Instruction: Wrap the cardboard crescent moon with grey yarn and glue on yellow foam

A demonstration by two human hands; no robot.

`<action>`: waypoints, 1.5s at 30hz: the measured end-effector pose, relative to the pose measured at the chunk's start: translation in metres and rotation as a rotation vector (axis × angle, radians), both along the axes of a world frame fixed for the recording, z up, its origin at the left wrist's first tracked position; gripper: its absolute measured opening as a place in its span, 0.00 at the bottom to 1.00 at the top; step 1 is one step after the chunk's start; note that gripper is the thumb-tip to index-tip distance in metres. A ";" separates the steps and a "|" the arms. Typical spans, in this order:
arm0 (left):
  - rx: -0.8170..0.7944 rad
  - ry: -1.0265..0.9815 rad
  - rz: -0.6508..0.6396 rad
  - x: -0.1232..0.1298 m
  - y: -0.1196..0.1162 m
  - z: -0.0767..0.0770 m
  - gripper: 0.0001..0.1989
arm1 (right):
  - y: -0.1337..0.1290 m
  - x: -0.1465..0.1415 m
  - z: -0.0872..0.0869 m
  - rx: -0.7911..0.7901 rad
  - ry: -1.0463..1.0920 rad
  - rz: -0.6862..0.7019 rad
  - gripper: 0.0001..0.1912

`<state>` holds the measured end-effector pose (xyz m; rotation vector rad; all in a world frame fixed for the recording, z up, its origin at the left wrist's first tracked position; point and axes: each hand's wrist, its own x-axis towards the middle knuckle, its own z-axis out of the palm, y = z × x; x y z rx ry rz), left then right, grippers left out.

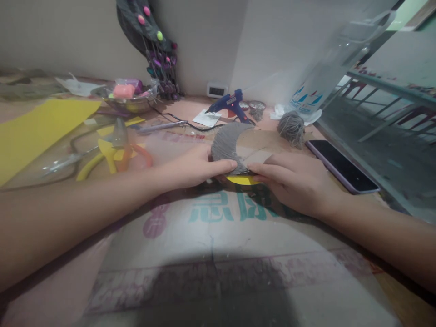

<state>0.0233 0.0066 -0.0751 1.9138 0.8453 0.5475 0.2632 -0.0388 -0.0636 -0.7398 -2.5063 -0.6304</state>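
A crescent moon shape wrapped in grey yarn is held in front of me, tilted up from the cardboard. My left hand grips its lower left edge, thumb on the front and the fingers mostly hidden behind. At the bottom right, my right hand is closed with its fingertips pinching the crescent's lower tip. A yellow piece shows just beneath the crescent, between both hands. Behind my right hand lies a ball of grey yarn. Beyond the crescent a blue glue gun rests near a small white paper.
Printed cardboard covers the table. At left lie yellow sheet, pliers with yellow and orange handles and a bowl of craft supplies. A phone and large bottle stand right. A decorated dark crescent hangs behind.
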 end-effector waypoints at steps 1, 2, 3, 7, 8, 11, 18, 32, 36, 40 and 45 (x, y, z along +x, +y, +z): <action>0.008 -0.005 -0.003 0.000 0.000 0.000 0.15 | 0.000 0.000 0.000 -0.011 0.002 -0.006 0.11; 0.015 -0.007 -0.003 0.000 -0.001 0.000 0.15 | -0.001 0.000 0.000 -0.025 0.007 -0.011 0.11; 0.020 -0.007 -0.002 0.000 -0.001 0.000 0.15 | -0.001 -0.001 0.000 -0.040 0.014 -0.015 0.11; 0.005 0.014 0.018 0.000 -0.001 0.000 0.16 | -0.002 -0.001 0.001 -0.076 0.026 -0.038 0.11; 0.001 0.016 0.022 0.000 -0.001 -0.001 0.16 | -0.002 -0.001 0.001 -0.081 0.022 -0.044 0.11; 0.014 0.004 0.017 0.001 -0.001 -0.001 0.16 | -0.003 -0.002 0.001 -0.088 0.015 -0.051 0.12; 0.046 -0.011 0.014 0.002 -0.002 0.000 0.16 | -0.002 -0.003 0.002 -0.123 0.017 -0.050 0.12; 0.024 0.009 0.027 0.003 -0.001 0.001 0.16 | -0.003 -0.001 0.002 0.048 -0.098 -0.069 0.11; 0.020 0.030 0.031 0.002 0.000 0.000 0.16 | -0.002 0.002 0.000 0.045 -0.110 -0.051 0.12; 0.023 0.012 0.021 0.001 0.001 -0.001 0.16 | -0.001 0.003 -0.001 0.048 -0.099 -0.040 0.12; 0.037 0.015 0.010 0.001 0.001 -0.001 0.16 | -0.001 -0.002 0.001 -0.021 -0.040 -0.054 0.10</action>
